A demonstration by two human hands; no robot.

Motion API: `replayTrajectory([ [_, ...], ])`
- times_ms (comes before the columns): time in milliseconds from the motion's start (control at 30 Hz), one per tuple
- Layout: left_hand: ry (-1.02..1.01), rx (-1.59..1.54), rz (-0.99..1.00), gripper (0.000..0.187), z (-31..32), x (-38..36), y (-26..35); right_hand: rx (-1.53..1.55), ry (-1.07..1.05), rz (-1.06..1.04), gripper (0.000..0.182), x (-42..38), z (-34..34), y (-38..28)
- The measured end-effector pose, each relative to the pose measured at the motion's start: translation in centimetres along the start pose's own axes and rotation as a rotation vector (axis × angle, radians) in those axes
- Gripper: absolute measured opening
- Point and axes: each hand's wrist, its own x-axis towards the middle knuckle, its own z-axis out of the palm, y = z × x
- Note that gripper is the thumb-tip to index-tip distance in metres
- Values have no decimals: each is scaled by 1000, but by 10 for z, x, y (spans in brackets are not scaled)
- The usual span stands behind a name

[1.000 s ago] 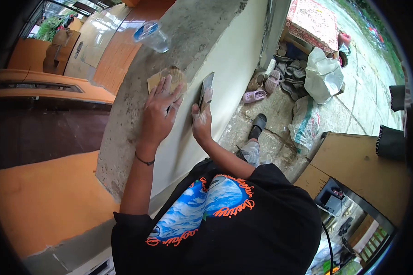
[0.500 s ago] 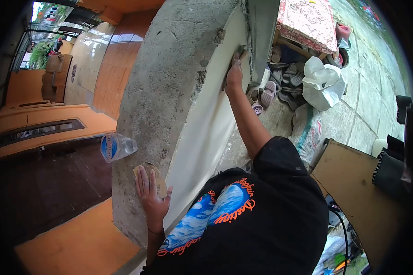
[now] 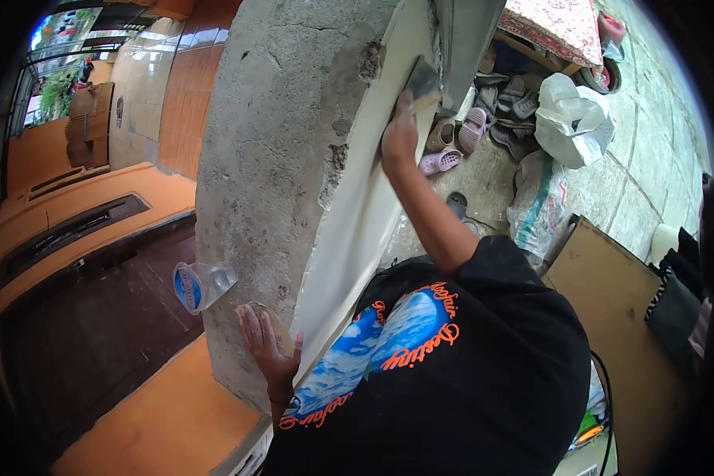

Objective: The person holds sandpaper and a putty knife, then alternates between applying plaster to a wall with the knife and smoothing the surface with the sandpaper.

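Observation:
My right hand point(image 3: 401, 136) is wrapped around a putty knife with a dark flat blade point(image 3: 423, 77), at the far part of a smooth white-coated strip point(image 3: 345, 214). The strip runs along the edge of a rough grey concrete ledge point(image 3: 274, 143). My left hand point(image 3: 268, 353) lies with fingers stretched on a flat, roundish tan piece point(image 3: 282, 332), mostly covered by the palm, on the near part of the ledge. Just beyond that hand, a clear plastic cup point(image 3: 206, 284) with a blue label lies on its side.
Several shoes and clogs point(image 3: 472, 131) lie on the floor right of the ledge, beside a white plastic bag point(image 3: 575, 119) and a woven sack point(image 3: 538, 202). A patterned cloth point(image 3: 551, 28) covers a low table. A brown board point(image 3: 611, 293) stands at my right.
My right hand has turned and shifted slightly, so the putty knife's blade shows more fully. My left hand stays on the tan piece, and the camera view has shifted a little.

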Motion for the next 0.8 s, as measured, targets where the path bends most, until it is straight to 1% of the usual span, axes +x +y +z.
replayTrajectory([
  [33,-7,3,6,72,-1,2,-1,78,-176,161,65,-38,-12,16],
  [200,-11,-6,5,75,2,1,-3,174,-186,266,64,-81,-20,46],
  [233,-12,-3,-3,75,2,0,-3,74,-81,291,62,-41,-21,44],
  [300,2,1,-1,74,3,-1,-3,128,-58,319,58,30,-27,30],
  [367,-10,4,-16,74,4,-2,-4,99,25,503,55,61,-33,15],
  [400,-12,7,-23,74,4,-3,-4,96,22,509,55,50,-32,18],
  [467,-2,-1,-15,74,3,-2,-4,237,49,549,57,12,-28,27],
  [533,3,-13,-5,74,3,0,-2,115,-17,441,59,-77,-24,44],
  [567,-3,-7,-11,74,2,0,-2,115,-14,445,59,-93,-29,56],
  [633,-10,5,-14,74,1,-1,-1,49,-166,408,66,-120,-39,81],
  [667,-4,1,-15,74,2,-2,-1,17,-240,386,71,-127,-31,65],
  [700,6,-7,-13,74,3,-1,-1,103,-140,523,68,-113,-32,43],
  [733,8,-9,-6,74,3,0,-2,148,-130,428,69,-89,-38,63],
  [767,11,-11,-4,73,3,-1,-2,103,-72,476,68,-64,-46,75],
  [800,16,-14,-2,72,3,-1,-2,129,-21,531,68,-44,-49,78],
])
